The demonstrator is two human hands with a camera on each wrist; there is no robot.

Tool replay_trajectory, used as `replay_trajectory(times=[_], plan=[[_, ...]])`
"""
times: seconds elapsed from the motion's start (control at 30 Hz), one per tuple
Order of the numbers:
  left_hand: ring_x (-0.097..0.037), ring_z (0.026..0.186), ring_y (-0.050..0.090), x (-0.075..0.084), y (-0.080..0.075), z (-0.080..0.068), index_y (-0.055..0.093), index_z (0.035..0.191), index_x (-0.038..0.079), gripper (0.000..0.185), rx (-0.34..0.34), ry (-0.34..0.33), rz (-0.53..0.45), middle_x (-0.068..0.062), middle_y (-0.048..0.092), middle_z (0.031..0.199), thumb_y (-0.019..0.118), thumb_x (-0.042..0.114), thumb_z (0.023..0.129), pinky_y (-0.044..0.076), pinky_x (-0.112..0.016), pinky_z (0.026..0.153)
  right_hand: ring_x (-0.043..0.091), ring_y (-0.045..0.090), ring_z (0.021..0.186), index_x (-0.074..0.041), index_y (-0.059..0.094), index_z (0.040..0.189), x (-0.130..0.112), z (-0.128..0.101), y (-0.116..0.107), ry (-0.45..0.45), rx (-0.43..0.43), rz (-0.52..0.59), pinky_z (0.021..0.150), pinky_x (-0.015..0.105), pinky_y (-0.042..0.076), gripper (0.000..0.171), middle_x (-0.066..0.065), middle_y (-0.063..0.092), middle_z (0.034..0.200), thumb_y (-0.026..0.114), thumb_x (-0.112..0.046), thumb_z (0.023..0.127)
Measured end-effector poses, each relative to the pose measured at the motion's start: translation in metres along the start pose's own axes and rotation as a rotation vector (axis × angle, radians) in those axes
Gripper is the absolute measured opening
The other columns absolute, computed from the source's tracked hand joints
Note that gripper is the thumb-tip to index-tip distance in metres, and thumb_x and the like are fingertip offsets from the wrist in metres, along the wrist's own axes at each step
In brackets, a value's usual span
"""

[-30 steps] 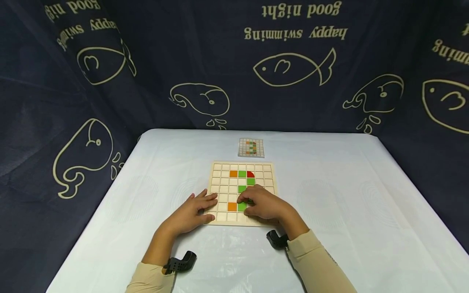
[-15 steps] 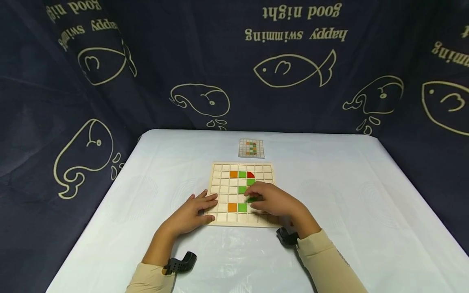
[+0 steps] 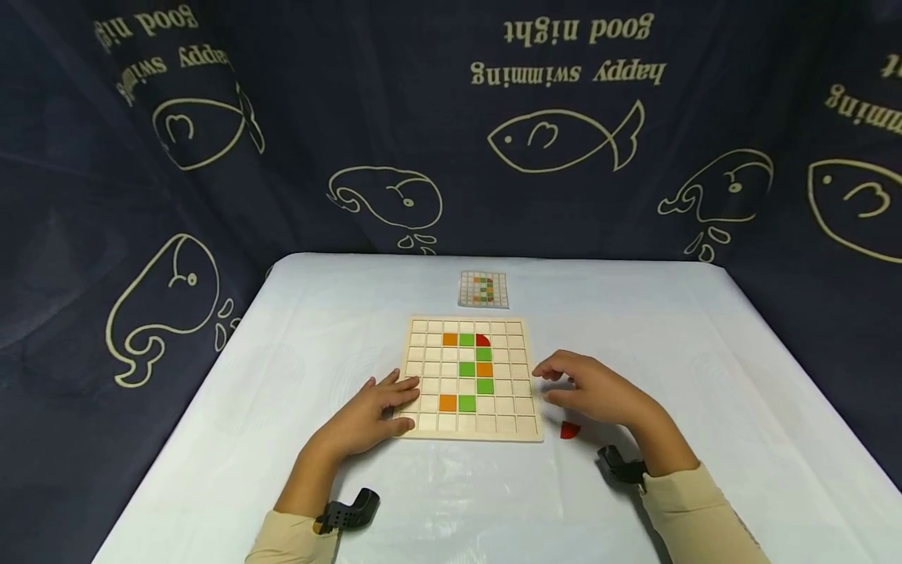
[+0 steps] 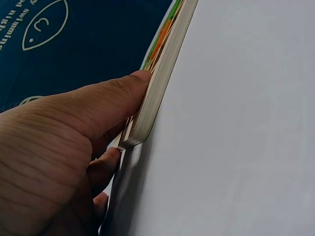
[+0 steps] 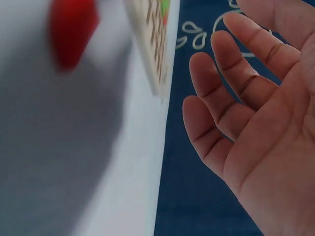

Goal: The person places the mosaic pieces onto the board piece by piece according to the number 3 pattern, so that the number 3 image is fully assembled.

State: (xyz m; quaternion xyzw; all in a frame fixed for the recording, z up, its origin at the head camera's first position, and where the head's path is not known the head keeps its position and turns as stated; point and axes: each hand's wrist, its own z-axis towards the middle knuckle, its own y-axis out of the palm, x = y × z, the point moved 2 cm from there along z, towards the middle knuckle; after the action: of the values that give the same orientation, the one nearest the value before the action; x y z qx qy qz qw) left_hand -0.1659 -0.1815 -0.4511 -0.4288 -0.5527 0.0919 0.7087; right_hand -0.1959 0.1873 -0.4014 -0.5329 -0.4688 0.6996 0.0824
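A pale wooden grid board point(image 3: 431, 423) lies in the middle of the table, with orange, green and red tiles set in several of its cells. My left hand point(image 3: 373, 407) rests on its near-left corner, thumb pressed against the board's edge point(image 4: 157, 88). My right hand point(image 3: 592, 389) hovers just right of the board, fingers loosely spread and empty point(image 5: 236, 108). A loose red tile point(image 3: 569, 429) lies on the table under that hand, also seen blurred as the red tile point(image 5: 73, 29) in the right wrist view.
A small pattern card point(image 3: 483, 289) lies beyond the board. The table point(image 3: 705, 439) wears a white cloth. A dark blue curtain point(image 3: 451, 117) printed with fish and whales hangs round the back and both sides.
My right hand has lifted off the board's lower middle and moved right, off the board. An orange tile and a green tile now show where it covered. The left hand stayed put.
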Motion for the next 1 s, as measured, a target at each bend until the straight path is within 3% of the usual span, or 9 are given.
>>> replay_trajectory(times=[0.17,0.37,0.73,1.0], plan=[[-0.031,0.148,0.02,0.0,0.0,0.0,0.055,0.139,0.0,0.058,-0.001,-0.004,-0.007,-0.005,0.044,0.152,0.074,0.023,0.09,0.004,-0.062,0.117,0.027,0.058,0.105,-0.008,0.065,0.119,0.016,-0.023,-0.004,0.036,0.019,0.041,0.089,0.046,0.05,0.029,0.004,0.064,0.112,0.071,-0.01,0.091],[-0.031,0.148,0.02,-0.001,0.001,0.001,0.055,0.139,0.0,0.058,-0.003,-0.006,-0.002,-0.005,0.044,0.152,0.074,0.023,0.09,0.004,-0.062,0.117,0.026,0.059,0.103,-0.009,0.065,0.118,0.035,-0.042,-0.003,0.048,0.01,0.08,0.088,0.035,0.051,0.029,0.003,0.064,0.113,0.072,-0.017,0.091],[-0.032,0.148,0.02,-0.002,0.001,0.001,0.056,0.138,0.0,0.057,0.008,0.011,0.006,-0.005,0.044,0.152,0.074,0.024,0.09,0.003,-0.062,0.117,0.019,0.059,0.107,-0.011,0.066,0.116,0.042,-0.046,0.005,0.035,-0.015,0.086,0.093,0.029,0.049,0.029,0.0,0.064,0.116,0.074,-0.017,0.089],[-0.033,0.148,0.02,-0.001,0.0,0.0,0.055,0.139,0.0,0.057,0.002,0.006,0.012,-0.006,0.044,0.152,0.074,0.022,0.09,0.004,-0.063,0.116,0.018,0.055,0.105,-0.014,0.068,0.113,0.039,-0.046,0.007,-0.009,-0.033,0.021,0.093,0.031,0.046,0.028,-0.001,0.063,0.114,0.077,-0.02,0.087]])
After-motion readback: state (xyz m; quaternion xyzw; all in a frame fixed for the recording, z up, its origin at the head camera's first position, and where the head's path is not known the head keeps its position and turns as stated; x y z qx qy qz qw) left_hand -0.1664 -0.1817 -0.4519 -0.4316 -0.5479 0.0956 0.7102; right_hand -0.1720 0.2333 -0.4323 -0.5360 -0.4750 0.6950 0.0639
